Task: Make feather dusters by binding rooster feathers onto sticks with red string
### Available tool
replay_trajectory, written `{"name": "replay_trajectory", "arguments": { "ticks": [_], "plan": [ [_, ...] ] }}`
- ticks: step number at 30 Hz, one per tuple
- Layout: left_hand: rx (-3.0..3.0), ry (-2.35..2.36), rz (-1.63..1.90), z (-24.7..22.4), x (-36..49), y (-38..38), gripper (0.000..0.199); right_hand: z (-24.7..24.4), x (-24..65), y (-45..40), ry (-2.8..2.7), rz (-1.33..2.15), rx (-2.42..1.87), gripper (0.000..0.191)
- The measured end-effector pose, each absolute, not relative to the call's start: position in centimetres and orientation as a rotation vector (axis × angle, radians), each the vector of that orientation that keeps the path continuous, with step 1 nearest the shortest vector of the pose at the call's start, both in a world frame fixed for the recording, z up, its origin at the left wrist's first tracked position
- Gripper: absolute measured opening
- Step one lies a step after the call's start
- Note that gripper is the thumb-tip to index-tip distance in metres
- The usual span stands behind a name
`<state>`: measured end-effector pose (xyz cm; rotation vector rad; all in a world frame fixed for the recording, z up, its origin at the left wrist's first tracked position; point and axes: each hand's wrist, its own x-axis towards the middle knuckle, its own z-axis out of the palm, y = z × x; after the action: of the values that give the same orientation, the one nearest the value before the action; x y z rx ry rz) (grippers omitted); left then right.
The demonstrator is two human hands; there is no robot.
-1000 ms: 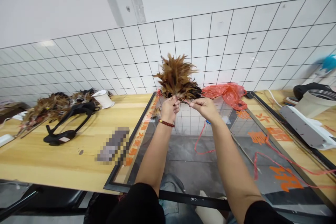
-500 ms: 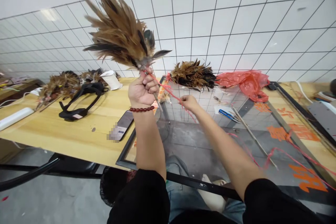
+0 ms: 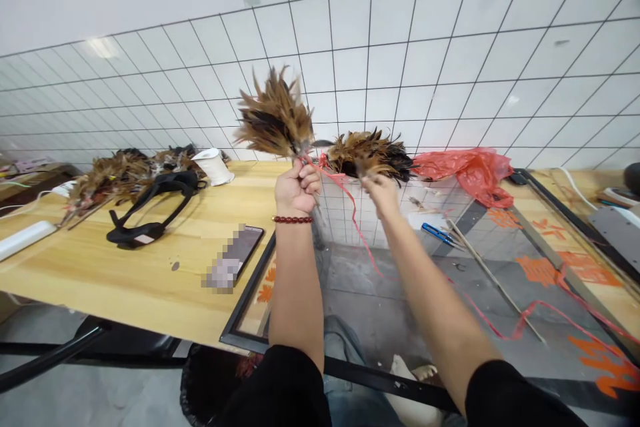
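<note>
A bunch of brown and black feathers (image 3: pixel 275 117) is gripped at its base by my left hand (image 3: pixel 296 190), whose fingers are wrapped round the stick below the plumes. Pink plastic string (image 3: pixel 354 213) runs from the base of this bunch down over the glass. My right hand (image 3: pixel 381 193) is pinched closed, in front of a second feather bunch (image 3: pixel 370 150) lying at the back. A small blurred brownish thing shows at its fingertips, too smeared to make out.
A phone (image 3: pixel 245 250), a black head strap (image 3: pixel 155 207), a white spool (image 3: pixel 214 167) and more feather bunches (image 3: pixel 120 170) lie left. Blue snips (image 3: pixel 437 233), a thin stick (image 3: pixel 495 280) and a red plastic bag (image 3: pixel 470 170) lie right. A black bin (image 3: pixel 205 387) stands below.
My left hand has lowered the feather bunch and moved right. My right hand has let go of the string and shifted right, and the string now hangs loose. The view has tilted slightly upward.
</note>
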<state>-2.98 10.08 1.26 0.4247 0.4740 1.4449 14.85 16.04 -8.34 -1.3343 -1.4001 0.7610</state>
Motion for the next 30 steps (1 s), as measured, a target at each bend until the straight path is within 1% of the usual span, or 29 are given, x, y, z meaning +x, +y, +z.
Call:
{"name": "replay_trajectory", "arguments": {
  "ticks": [3,6,8,13,16,20,26,30],
  "plan": [
    [0.387,0.474,1.334,0.6,-1.4,10.7,0.033,-4.5,18.0,13.0,-1.068,0.905,-0.919,0.025],
    [0.415,0.516,1.262,0.2,0.7,11.1,0.032,-1.7,18.1,9.6,-1.104,1.024,-0.717,0.025],
    [0.456,0.599,1.264,0.1,2.0,11.2,0.031,-0.9,17.2,8.5,-1.154,1.042,-0.667,0.025],
    [0.617,0.738,1.288,0.8,4.2,10.2,0.026,-1.6,15.9,9.5,-1.092,0.947,-0.625,0.026],
    [0.696,0.737,1.24,1.0,5.1,9.6,0.024,-1.9,16.2,10.0,-0.985,1.014,-0.605,0.028],
    [0.763,0.777,1.19,0.9,5.9,9.3,0.025,-1.9,16.2,9.7,-1.009,1.079,-0.642,0.031],
    [0.96,0.746,1.183,0.7,6.3,8.8,0.024,-2.3,16.1,10.2,-0.944,0.947,-0.726,0.035],
    [1.044,0.762,1.192,0.8,6.5,8.3,0.026,-2.5,16.7,10.6,-0.996,0.836,-0.799,0.037]
  ]
}}
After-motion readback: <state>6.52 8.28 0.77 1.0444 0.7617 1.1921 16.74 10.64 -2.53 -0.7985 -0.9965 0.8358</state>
